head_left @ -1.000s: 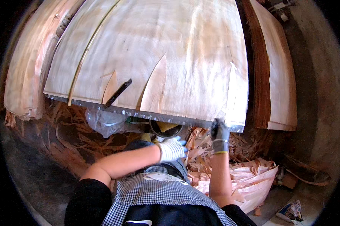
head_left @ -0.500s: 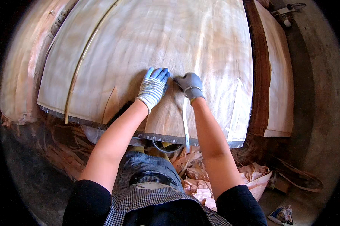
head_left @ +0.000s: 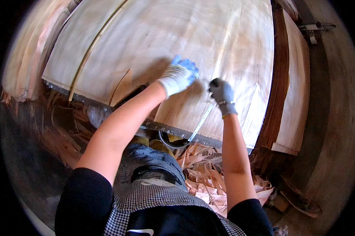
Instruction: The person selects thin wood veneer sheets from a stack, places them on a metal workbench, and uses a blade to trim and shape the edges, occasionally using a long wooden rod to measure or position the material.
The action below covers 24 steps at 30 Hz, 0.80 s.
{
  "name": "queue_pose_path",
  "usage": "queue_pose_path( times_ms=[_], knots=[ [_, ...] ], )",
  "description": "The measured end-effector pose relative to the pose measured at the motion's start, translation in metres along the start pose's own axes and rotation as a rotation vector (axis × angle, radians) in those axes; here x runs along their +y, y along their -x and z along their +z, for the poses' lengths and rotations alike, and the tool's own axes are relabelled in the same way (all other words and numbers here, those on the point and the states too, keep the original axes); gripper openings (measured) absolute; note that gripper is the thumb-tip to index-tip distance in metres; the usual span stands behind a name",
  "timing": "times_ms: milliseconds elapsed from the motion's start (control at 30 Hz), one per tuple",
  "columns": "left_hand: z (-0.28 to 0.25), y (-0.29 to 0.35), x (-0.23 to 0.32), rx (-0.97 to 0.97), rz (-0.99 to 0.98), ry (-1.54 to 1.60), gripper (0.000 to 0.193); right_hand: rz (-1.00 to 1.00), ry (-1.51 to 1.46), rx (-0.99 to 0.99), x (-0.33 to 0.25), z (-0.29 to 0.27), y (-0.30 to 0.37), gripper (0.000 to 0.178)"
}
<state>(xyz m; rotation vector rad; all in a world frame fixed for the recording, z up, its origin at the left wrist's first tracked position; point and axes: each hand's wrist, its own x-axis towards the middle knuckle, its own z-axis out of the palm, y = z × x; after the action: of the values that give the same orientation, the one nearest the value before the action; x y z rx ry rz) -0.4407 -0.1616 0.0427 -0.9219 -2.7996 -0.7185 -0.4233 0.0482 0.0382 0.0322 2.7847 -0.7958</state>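
Note:
Before me lies a broad pale wood veneer sheet (head_left: 154, 43). My left hand (head_left: 180, 76), in a blue-and-white striped glove, is held just over it, throwing a shadow. Its fingers are blurred, loosely bent and apart, with nothing visible in them. To its right is my right hand (head_left: 221, 94) in a grey glove, fingers curled closed. A narrow white strip of tape (head_left: 201, 122) runs from just below that hand down to the sheet's near edge; the fingers hide its upper end. Left of my hands, the sheet has a split flap (head_left: 122, 84) beside a dark gap.
A thin bamboo-like stick (head_left: 91, 46) lies lengthwise along the left of the sheet. More veneer stacks stand at the left (head_left: 22, 70) and right (head_left: 294, 90). Torn veneer scraps (head_left: 203, 177) lie below the near edge, beside a dark round rim (head_left: 161, 138).
My hands have moved apart: the left rose off the sheet, and the right shifted rightward. The tape's upper end moved right with it, so the strip now slants. The whole view has tilted somewhat.

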Motion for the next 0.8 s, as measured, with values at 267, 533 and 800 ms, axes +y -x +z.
queue_pose_path(
  times_ms=[267, 533, 800],
  knots=[
    [-0.013, 0.171, 0.056, 0.1, -0.403, -0.238, 0.045, -0.012, -0.093, -0.299, -0.095, 0.085, 0.073, 0.027],
    [0.003, 0.164, 0.075, -0.014, -0.425, -0.119, 0.042, 0.047, 0.253, -0.223, -0.014, 0.053, 0.108, 0.031],
    [0.039, 0.163, 0.1, -0.088, -0.061, -0.012, 0.038, -0.091, 0.352, -0.114, -0.008, 0.045, 0.13, 0.017]
  ],
)
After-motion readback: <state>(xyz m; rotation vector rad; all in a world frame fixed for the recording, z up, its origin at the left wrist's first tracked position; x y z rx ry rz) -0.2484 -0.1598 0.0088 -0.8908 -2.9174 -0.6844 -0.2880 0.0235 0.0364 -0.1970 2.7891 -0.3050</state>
